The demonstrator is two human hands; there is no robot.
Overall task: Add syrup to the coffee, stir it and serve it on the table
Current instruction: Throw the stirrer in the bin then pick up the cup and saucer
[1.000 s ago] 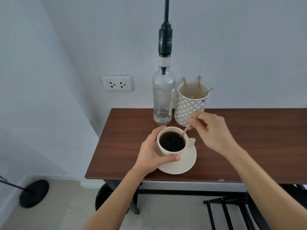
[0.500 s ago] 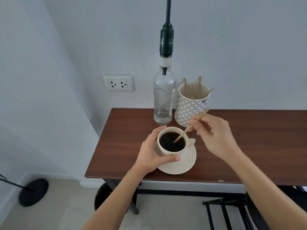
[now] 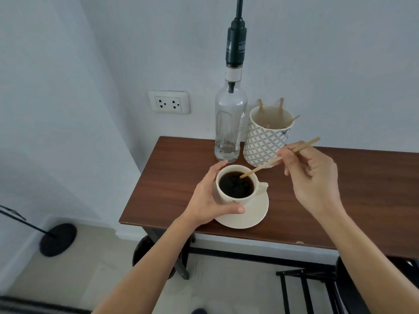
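1. Cup of black coffee, on a saucer at the table's near left corner; your left hand wraps its far-from-handle side, thumb on the near wall.
2. Stick: your right hand pinches its upper half between fingertips; the lower tip slants down-left of the pinch to the coffee's surface.
3. Bottle with pump, just beyond your left fingers.
4. Patterned holder with spare sticks, behind your right fingertips.
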